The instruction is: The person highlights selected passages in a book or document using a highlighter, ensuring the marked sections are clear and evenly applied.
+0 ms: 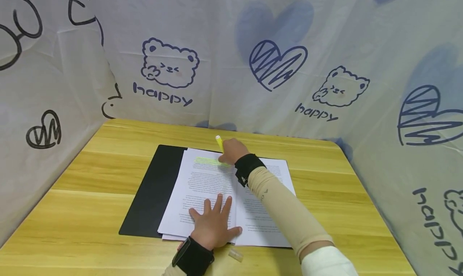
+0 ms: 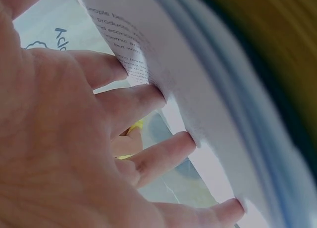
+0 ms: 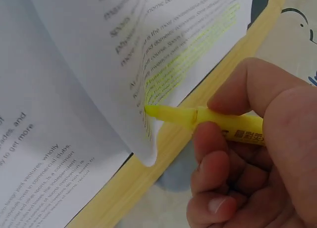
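Mid-highlighting: right hand [image 1: 233, 150] grips highlighter [image 3: 208, 118], tip on page [image 1: 202, 183], frame centre; left hand [image 1: 213, 223] flat, pinning sheets; next likely needs steady stroke.

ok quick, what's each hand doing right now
Left hand: open, fingers spread flat on the printed pages.
Right hand: gripping the yellow highlighter, tip on the page.

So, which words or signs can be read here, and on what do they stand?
"happy": under each bear on the cloth backdrop.
"and", "to get more", "wholly": on the printed pages; the remaining text is too blurred.
Print on the yellow highlighter held by the right hand: unreadable.
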`<state>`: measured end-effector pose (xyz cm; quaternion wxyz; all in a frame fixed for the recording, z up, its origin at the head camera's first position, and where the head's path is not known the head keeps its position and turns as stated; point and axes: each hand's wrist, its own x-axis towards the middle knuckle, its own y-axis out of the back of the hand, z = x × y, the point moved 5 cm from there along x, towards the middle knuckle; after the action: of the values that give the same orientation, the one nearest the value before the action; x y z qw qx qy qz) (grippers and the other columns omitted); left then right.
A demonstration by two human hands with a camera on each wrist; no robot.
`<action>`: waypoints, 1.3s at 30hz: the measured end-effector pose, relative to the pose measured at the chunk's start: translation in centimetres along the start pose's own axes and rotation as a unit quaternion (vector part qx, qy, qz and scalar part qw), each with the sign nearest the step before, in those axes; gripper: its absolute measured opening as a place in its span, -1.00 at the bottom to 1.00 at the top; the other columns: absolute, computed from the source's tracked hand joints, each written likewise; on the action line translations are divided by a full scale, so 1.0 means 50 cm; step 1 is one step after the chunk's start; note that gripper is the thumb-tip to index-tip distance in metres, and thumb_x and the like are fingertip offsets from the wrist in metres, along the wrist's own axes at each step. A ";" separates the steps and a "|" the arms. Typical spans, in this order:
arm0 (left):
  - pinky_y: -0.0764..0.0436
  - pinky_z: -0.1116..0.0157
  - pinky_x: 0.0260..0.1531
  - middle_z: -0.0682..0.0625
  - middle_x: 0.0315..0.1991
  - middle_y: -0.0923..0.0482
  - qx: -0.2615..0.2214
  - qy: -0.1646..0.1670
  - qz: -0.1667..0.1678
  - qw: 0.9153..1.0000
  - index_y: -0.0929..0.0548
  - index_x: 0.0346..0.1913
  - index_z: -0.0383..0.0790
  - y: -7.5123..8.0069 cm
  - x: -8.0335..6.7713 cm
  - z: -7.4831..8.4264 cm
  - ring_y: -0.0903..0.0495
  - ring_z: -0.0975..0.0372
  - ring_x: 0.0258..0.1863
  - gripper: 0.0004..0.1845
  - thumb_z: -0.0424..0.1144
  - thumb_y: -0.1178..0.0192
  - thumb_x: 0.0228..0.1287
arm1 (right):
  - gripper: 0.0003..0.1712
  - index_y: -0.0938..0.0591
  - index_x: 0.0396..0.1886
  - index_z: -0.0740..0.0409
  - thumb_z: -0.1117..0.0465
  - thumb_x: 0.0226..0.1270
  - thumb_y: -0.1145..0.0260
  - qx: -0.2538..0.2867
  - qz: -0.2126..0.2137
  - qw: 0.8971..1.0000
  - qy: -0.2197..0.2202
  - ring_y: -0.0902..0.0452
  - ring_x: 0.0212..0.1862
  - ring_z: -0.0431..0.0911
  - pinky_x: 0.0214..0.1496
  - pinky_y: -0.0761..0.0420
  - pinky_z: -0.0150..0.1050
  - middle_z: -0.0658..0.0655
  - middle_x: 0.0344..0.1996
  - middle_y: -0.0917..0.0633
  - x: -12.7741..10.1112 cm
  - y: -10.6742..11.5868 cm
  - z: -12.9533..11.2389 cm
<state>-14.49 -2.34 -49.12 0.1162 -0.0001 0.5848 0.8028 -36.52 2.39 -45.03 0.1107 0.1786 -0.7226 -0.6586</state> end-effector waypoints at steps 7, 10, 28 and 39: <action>-0.18 -0.58 0.14 -0.17 0.57 -0.24 -0.002 0.001 -0.003 1.000 -0.32 0.58 -0.07 -0.001 -0.001 -0.004 -0.26 -0.26 0.42 -0.04 0.34 -0.31 0.25 | -0.67 -0.62 -0.32 0.22 0.05 0.34 -0.47 0.140 0.054 0.989 0.012 -0.47 -0.48 -0.08 -0.38 -0.47 -0.26 0.06 -0.54 -0.56 -0.001 0.007 -0.018; -0.19 -0.57 0.13 -0.17 0.57 -0.24 0.002 -0.002 -0.003 1.000 -0.32 0.58 -0.07 -0.001 0.001 -0.004 -0.26 -0.26 0.42 -0.04 0.35 -0.30 0.26 | -0.75 -0.66 -0.33 0.22 0.11 0.37 -0.45 0.245 0.047 0.968 0.029 -0.51 -0.45 -0.10 -0.36 -0.48 -0.30 0.05 -0.53 -0.62 0.005 -0.005 -0.030; -0.18 -0.58 0.12 -0.16 0.57 -0.25 0.002 -0.007 0.000 1.000 -0.34 0.57 -0.08 -0.002 0.003 -0.005 -0.27 -0.26 0.42 -0.05 0.35 -0.31 0.25 | -0.77 -0.75 -0.15 0.19 0.12 0.39 -0.45 0.331 -0.012 0.943 0.034 -0.60 -0.33 -0.11 -0.21 -0.57 -0.29 0.03 -0.40 -0.74 0.016 -0.055 -0.054; -0.17 -0.57 0.14 -0.15 0.58 -0.23 0.004 -0.005 -0.008 1.000 -0.34 0.57 -0.09 -0.002 0.004 -0.006 -0.25 -0.25 0.43 -0.05 0.37 -0.28 0.26 | -0.76 -0.75 -0.11 0.21 0.12 0.41 -0.44 0.327 -0.009 0.944 0.037 -0.54 -0.36 -0.12 -0.23 -0.52 -0.32 0.04 -0.41 -0.72 0.009 -0.056 -0.069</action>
<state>-14.70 -2.54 -49.34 0.1256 -0.0003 0.5872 0.7996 -35.23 -1.14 -47.47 0.0673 0.2354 -0.8921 -0.3798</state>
